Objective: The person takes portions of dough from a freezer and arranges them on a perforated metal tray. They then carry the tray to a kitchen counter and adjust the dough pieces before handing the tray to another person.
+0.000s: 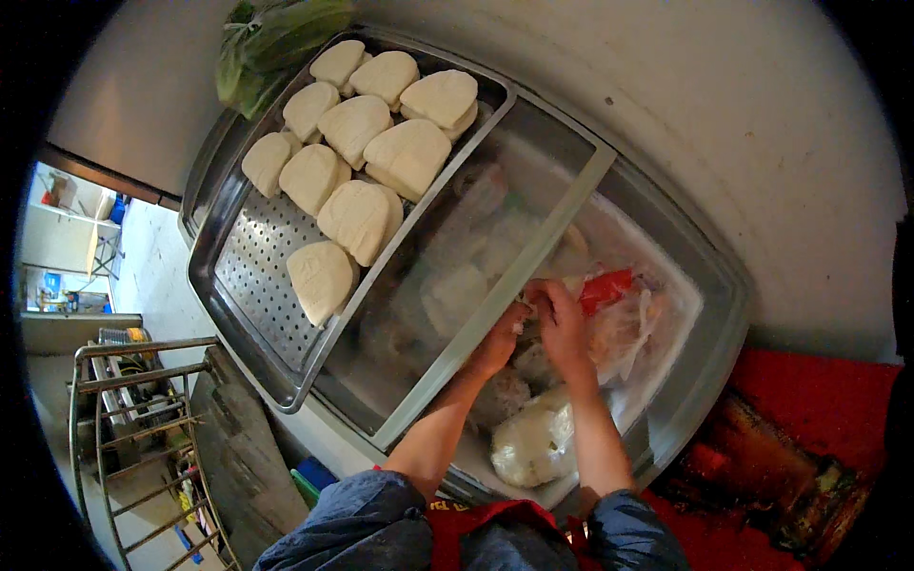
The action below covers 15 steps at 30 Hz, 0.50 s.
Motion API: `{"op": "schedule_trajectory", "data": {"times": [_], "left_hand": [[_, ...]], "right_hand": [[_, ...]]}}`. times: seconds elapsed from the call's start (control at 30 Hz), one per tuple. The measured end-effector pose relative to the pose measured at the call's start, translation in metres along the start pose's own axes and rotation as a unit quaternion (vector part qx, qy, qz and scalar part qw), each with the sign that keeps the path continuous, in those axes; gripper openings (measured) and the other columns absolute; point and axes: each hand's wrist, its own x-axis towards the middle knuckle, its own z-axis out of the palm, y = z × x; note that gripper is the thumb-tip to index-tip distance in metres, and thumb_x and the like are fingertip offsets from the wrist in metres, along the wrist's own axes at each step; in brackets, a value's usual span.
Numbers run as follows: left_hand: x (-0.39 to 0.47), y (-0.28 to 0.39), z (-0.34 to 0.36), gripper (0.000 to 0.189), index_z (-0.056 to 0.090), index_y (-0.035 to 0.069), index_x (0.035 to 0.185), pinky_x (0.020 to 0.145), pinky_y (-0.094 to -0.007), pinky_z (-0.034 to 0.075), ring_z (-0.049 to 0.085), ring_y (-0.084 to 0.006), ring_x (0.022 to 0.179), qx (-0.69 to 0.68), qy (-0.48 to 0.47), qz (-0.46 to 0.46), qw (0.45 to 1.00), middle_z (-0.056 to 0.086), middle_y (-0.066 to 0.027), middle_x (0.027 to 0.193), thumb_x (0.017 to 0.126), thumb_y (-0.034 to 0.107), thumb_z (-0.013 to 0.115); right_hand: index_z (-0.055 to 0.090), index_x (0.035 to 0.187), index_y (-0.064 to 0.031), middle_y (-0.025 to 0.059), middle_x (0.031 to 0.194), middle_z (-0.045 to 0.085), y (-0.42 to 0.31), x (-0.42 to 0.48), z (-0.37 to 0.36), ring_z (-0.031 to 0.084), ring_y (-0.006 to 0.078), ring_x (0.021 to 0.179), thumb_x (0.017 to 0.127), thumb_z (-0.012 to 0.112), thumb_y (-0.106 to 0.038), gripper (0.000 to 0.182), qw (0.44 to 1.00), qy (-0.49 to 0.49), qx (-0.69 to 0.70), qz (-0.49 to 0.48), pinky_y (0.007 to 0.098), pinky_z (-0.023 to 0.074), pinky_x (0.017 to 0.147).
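Both my hands reach into an open chest freezer, close together near the edge of its sliding glass lid [500,296]. My left hand [500,339] is partly under that edge, with a bit of pale plastic at its fingers. My right hand [560,321] has its fingers bent at the same pale plastic; what the fingers hold is too small to tell. A red packet [605,290] lies just beyond my right hand, beside a clear plastic bag [628,335] of orange-pink food. Nearer me lies a round pale bundle in clear plastic wrap [532,439].
A perforated steel tray [264,250] with several folded white buns [321,278] rests on the freezer's left part. A green plastic bag of vegetables [275,43] is behind it. A metal rack [143,428] stands at the lower left, a wall [714,107] behind the freezer.
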Motion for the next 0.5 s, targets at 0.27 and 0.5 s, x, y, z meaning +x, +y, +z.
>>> {"op": "schedule_trajectory", "data": {"times": [0.27,0.5], "left_hand": [[0.006,-0.006,0.031,0.030,0.061,0.004,0.117,0.088,-0.0467,0.046,0.059,-0.0358,0.106,0.024,0.097,-0.048,0.994,0.063,-0.0210,0.115,0.092,0.021,0.059],[0.009,-0.025,0.034,0.033,0.057,0.003,0.123,0.088,-0.0501,0.045,0.055,-0.0406,0.100,0.271,0.162,0.095,0.944,0.059,-0.0193,0.120,0.092,0.014,0.060]], "right_hand": [[0.064,0.118,0.0002,0.0082,0.100,0.071,0.077,0.032,0.001,0.063,0.0188,0.088,0.093,0.060,-0.003,0.026,0.975,-0.218,-0.010,0.036,0.0321,0.0506,0.078],[0.070,0.112,-0.0045,-0.0032,0.090,0.066,0.058,0.050,-0.018,0.050,0.0063,0.070,0.091,0.066,-0.008,0.022,0.914,-0.257,0.136,0.282,0.0239,0.0437,0.064]]}}
